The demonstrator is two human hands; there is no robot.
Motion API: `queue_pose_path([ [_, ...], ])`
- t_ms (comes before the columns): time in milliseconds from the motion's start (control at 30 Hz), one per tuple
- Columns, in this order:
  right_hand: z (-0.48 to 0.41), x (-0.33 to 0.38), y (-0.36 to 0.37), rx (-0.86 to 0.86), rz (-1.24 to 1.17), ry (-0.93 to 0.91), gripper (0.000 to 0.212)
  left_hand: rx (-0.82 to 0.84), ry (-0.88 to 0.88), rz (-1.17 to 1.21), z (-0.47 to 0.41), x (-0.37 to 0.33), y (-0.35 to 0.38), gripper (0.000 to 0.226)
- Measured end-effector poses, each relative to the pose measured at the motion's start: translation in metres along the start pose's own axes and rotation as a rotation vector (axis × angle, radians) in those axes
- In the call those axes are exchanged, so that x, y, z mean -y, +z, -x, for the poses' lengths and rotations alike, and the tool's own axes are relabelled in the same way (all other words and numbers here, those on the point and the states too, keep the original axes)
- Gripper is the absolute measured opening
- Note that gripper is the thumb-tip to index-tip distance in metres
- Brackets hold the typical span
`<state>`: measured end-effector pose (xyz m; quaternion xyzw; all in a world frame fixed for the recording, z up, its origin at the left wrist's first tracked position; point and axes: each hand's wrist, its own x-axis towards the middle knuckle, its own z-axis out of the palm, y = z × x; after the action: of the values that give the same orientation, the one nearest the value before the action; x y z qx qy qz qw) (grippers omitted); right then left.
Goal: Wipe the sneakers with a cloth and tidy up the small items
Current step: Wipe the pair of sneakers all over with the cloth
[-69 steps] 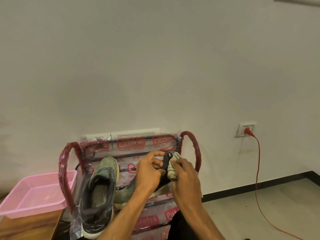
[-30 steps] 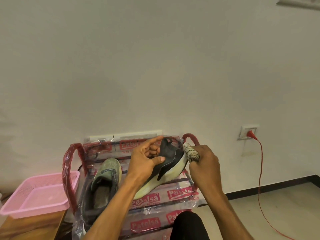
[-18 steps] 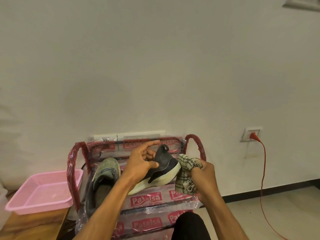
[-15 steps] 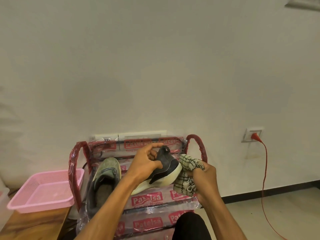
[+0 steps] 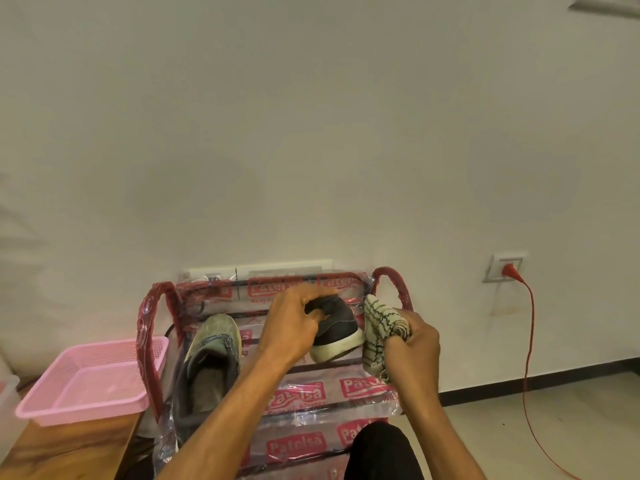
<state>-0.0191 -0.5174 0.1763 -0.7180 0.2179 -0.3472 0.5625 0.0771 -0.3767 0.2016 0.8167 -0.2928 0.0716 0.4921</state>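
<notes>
My left hand (image 5: 291,323) grips a dark sneaker with a pale sole (image 5: 337,336), held up above the rack with its heel end turned to the right. My right hand (image 5: 412,344) is closed on a bunched white cloth with dark lines (image 5: 379,329). The cloth sits just right of the sneaker's heel, touching or almost touching it. A second, grey-green sneaker (image 5: 207,362) lies on the rack at the left, opening upward, toe toward the wall.
The rack (image 5: 394,282) has red tubes wrapped in printed plastic and stands against the wall. A pink mesh basket (image 5: 90,379) rests on a wooden surface (image 5: 69,445) at the left. A red cable (image 5: 530,341) hangs from a wall socket at the right. My dark knee (image 5: 381,448) is below.
My left hand has turned the dark sneaker so its heel faces right and curled its fingers over the collar. The cloth in my right hand stays beside the heel.
</notes>
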Motion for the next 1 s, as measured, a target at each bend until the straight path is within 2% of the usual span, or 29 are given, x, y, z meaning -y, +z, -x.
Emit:
queue_pose_path([
  [133,0.006,-0.007,0.010,0.127,0.210,-0.099,0.028,-0.073,-0.056,0.137,0.007,0.010,0.004,0.034],
  [267,0.014,-0.025,0.025,0.148,0.341,-0.156,0.030,-0.076,-0.135,0.167,0.019,0.021,0.004,0.033],
  [400,0.023,-0.038,0.042,0.183,0.376,-0.180,0.043,0.000,-0.152,0.016,0.036,0.032,0.005,0.041],
  [533,0.036,-0.054,0.057,0.300,0.390,-0.138,0.025,0.120,-0.158,-0.194,0.069,0.051,0.015,0.050],
  [633,0.043,-0.065,0.060,0.354,0.298,-0.088,0.024,0.063,-0.269,-0.201,0.087,0.080,0.011,0.052],
  [700,0.042,-0.070,0.062,0.333,0.183,-0.040,0.018,0.046,-0.289,-0.187,0.089,0.088,0.006,0.054],
  [800,0.038,-0.076,0.066,0.218,0.105,0.040,0.015,0.152,-0.248,-0.258,0.086,0.081,0.003,0.046],
  [900,0.037,-0.081,0.066,0.091,0.166,0.052,0.026,0.252,-0.218,-0.383,0.084,0.073,0.003,0.043],
  [1000,0.043,-0.088,0.067,0.149,0.271,-0.002,0.032,0.276,-0.164,-0.449,0.086,0.071,0.007,0.041],
])
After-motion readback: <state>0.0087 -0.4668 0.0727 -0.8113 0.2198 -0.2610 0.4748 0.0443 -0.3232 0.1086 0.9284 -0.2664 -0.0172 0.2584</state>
